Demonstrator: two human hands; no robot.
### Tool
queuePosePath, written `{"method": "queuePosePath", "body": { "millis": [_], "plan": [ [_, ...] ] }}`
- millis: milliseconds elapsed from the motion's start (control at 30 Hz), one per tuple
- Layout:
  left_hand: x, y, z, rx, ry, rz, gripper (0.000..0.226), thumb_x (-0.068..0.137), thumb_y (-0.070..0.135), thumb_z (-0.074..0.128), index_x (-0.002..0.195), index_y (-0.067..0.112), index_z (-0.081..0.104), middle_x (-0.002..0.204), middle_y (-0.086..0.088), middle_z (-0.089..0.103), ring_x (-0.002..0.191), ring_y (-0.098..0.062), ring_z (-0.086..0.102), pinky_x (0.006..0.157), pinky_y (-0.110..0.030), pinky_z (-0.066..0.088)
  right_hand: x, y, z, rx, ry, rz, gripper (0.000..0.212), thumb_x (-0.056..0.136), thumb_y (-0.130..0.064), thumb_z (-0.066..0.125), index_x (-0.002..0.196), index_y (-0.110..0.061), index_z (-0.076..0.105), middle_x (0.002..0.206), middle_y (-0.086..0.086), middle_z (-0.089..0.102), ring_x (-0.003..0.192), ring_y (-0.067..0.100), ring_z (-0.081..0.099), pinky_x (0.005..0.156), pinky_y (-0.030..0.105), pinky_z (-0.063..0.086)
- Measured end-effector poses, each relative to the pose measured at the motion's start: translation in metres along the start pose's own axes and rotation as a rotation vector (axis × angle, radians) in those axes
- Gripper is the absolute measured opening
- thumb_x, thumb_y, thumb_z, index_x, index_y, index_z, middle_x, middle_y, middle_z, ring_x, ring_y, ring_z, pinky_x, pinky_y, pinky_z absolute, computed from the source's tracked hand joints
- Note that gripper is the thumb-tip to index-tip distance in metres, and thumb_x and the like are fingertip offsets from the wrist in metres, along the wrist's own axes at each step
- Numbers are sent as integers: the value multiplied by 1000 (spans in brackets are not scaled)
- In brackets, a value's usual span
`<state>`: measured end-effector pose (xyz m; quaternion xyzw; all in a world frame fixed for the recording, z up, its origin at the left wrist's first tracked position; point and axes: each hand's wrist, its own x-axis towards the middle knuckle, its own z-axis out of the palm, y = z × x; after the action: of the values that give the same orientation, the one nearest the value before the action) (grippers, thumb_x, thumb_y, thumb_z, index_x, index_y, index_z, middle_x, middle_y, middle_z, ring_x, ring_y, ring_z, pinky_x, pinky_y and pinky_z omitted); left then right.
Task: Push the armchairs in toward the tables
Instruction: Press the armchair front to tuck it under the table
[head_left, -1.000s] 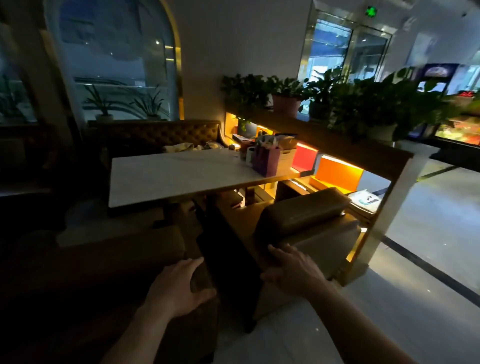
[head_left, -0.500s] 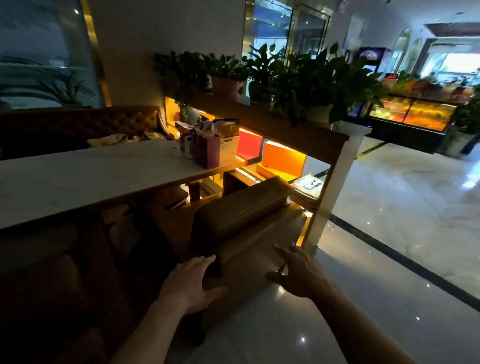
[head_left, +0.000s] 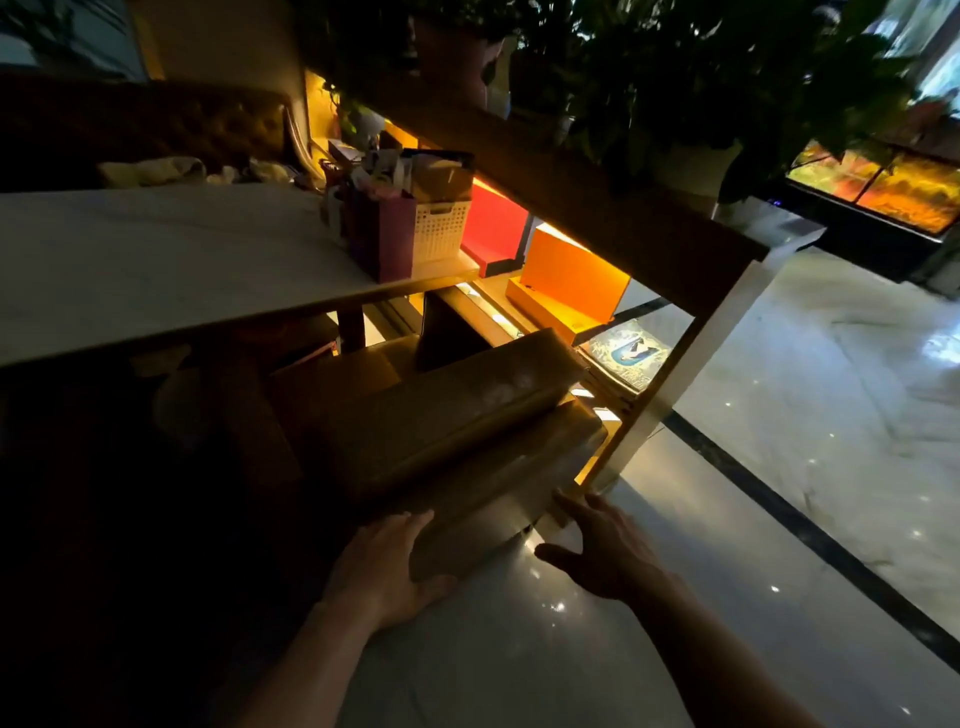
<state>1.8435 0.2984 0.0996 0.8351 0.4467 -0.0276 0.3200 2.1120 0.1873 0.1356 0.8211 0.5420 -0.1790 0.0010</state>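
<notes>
Head view, dim light. Left hand (head_left: 387, 564) lies flat with fingers spread against the back of the brown armchair (head_left: 457, 415), near its lower left edge; palm pressing, nothing grasped. Right hand (head_left: 605, 551) is spread wide at the armchair's right rear corner, fingertips at or just beside the upholstery; contact cannot be confirmed, nothing held. Armchair stands with its seat partly under the white-topped table (head_left: 156, 260), its backrest just outside the table's near edge. On the table's far right end: a purple paper bag (head_left: 387, 236) beside a white slotted basket (head_left: 441, 231). Right of the armchair, a wooden divider shelf (head_left: 597, 208) carries potted plants (head_left: 701, 62) on top, with red and orange lit panels below. Glossy pale floor (head_left: 779, 415) to the right.
</notes>
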Motion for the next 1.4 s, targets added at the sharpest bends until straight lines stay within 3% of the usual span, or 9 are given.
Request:
{"method": "queuePosePath", "body": {
  "millis": [300,467,667,833,967,1100,1400],
  "plan": [
    [106,6,52,-93,14,-233,94,80,76,57,154,44,9,165,9,7,150,-19,9,119,-45,20,146,56,23,-36,-134,-114,90,84,-71,56,156,-37,15,167,8,8,152,33,9,121,54,23],
    [159,13,90,-32,149,-381,90,85,69,56,154,44,4,166,9,-2,150,-21,1,120,-44,14,232,84,46,-75,-128,-180,97,82,-75,53,156,-38,2,166,15,-8,152,36,-7,122,58,13],
    [184,7,126,135,375,-479,89,84,76,43,156,36,9,163,3,20,149,-22,16,122,-48,11,299,104,80,-110,-125,-276,117,71,-84,56,150,-45,-21,161,12,-30,145,38,-30,117,70,5],
    [184,-8,144,219,419,-478,87,84,77,32,156,31,17,159,1,29,148,-24,22,120,-52,17,305,103,109,-76,-61,-303,113,59,-98,24,152,-47,-15,162,13,-27,145,40,-31,114,74,-2],
    [188,-16,146,251,476,-505,83,81,79,40,150,33,36,145,2,47,131,-26,41,103,-50,37,305,106,119,-106,8,-313,109,65,-97,29,155,-45,-5,165,17,-16,148,42,-22,114,74,4],
    [186,-23,142,320,450,-497,79,81,78,49,146,34,41,138,4,53,121,-25,46,89,-47,40,305,105,123,-141,7,-310,108,66,-98,27,154,-46,-7,164,17,-16,148,41,-23,115,73,2],
    [142,-31,156,292,484,-519,78,82,80,40,146,34,41,142,5,50,131,-24,41,104,-48,35,258,93,142,-120,1,-320,107,67,-99,23,155,-44,-3,164,19,-13,148,43,-20,114,74,2]
  ]
}}
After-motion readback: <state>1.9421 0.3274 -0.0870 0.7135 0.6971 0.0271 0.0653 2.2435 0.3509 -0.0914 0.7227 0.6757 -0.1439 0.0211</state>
